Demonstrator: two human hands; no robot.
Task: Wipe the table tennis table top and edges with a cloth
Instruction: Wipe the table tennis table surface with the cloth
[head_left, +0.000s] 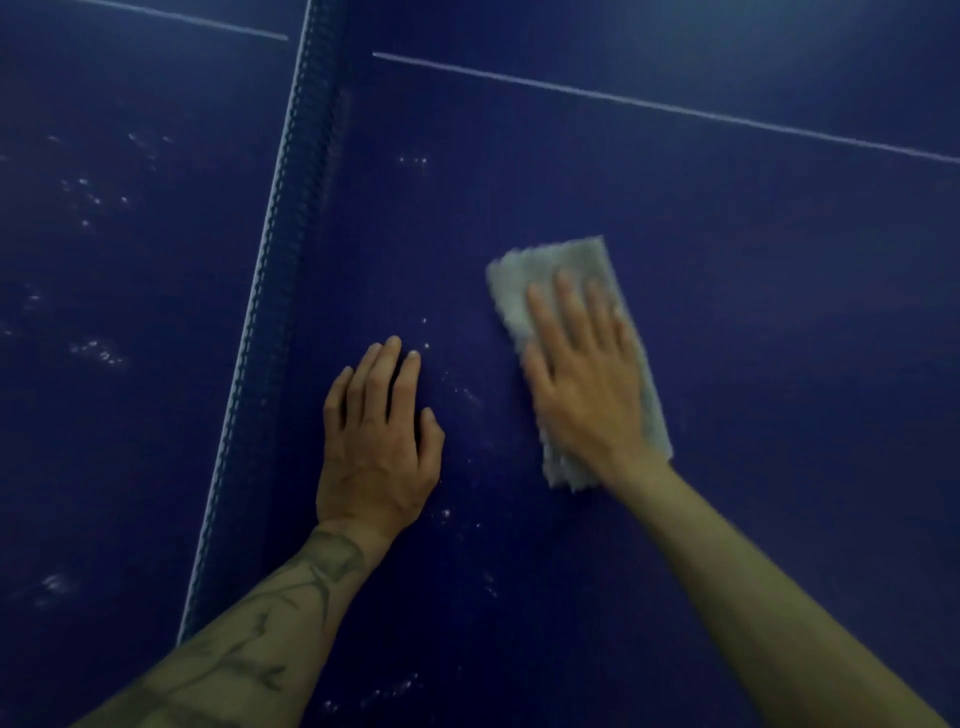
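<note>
One cloth (545, 275) at three o'clock, one tabletop (753, 291), one net (291, 260) running toward eleven. Two hands: left hand (376, 452), right hand (584, 384). Two white lines (649, 104) up top.

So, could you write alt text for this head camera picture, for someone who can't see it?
A person's right hand presses a folded grey cloth flat on a dark blue table tennis table, while the left hand rests on the surface beside the net. Pale specks dot the table.
</note>
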